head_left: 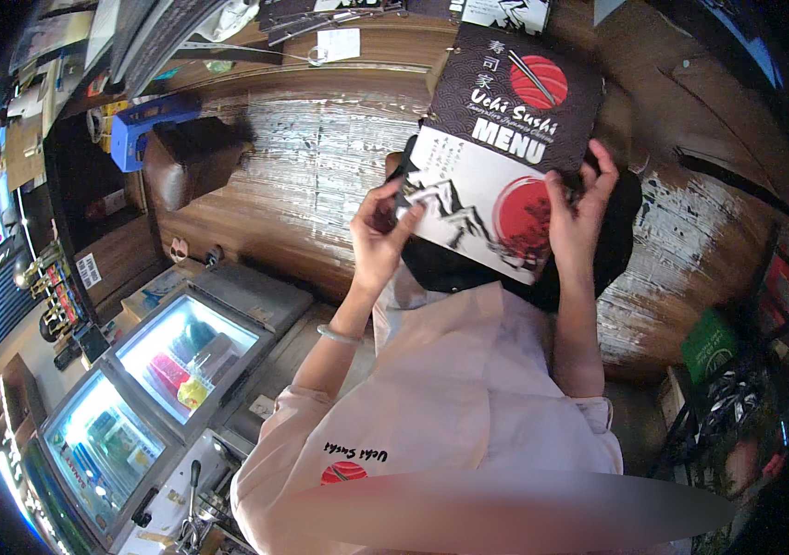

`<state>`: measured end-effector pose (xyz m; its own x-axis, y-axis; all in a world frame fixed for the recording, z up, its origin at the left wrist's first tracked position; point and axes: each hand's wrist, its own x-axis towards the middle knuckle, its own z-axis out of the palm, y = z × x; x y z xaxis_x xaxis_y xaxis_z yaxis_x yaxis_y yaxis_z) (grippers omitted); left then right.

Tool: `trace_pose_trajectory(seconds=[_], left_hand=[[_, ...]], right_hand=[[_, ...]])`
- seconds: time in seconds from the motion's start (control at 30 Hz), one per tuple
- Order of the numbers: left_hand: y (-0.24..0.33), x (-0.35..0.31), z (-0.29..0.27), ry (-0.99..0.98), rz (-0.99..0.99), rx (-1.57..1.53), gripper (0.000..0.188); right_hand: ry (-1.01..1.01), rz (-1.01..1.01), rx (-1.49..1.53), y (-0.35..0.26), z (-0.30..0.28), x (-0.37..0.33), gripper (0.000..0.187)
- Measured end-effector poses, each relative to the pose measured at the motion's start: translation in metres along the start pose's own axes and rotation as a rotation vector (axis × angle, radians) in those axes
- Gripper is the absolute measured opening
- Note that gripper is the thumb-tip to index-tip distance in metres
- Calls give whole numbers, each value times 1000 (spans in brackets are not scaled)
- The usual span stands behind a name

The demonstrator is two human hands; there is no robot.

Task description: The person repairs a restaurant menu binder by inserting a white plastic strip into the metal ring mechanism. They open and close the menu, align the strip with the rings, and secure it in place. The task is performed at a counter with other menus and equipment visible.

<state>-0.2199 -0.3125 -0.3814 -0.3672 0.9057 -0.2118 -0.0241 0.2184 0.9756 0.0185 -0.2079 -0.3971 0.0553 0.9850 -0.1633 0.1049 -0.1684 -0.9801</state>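
Note:
A menu (468, 190) is held in front of me, tilted, with a dark patterned upper part and a white lower part bearing ink mountains and a red disc. My left hand (380, 236) grips its left edge, thumb on the front and fingers partly behind. My right hand (582, 208) holds the opposite edge, its thumb on the face near the red disc and its fingers curled at the side. Below and behind the menu lies a black object (431, 268), mostly covered, whose kind I cannot make out.
Another menu (505, 14) lies at the top edge, near a white paper (339, 44). Brown padded seat (192, 162) and blue crate (144, 129) stand left. A lit glass-lidded freezer (186, 356) is at lower left. A green bag (709, 344) sits lower right.

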Motion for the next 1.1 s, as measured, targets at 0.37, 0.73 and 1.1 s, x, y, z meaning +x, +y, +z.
trace_pose_trajectory(seconds=[0.37,0.73,1.1], left_hand=[[34,-28,45,-222,187,723,33],[23,-32,32,-358,-626,-144,13],[-4,-47,19,-196,-937,-719,22]], right_hand=[[-130,26,-524,-46,-62,-21,68],[-106,67,-357,-84,-57,-32,68],[-33,91,-32,-110,-70,-33,58]])
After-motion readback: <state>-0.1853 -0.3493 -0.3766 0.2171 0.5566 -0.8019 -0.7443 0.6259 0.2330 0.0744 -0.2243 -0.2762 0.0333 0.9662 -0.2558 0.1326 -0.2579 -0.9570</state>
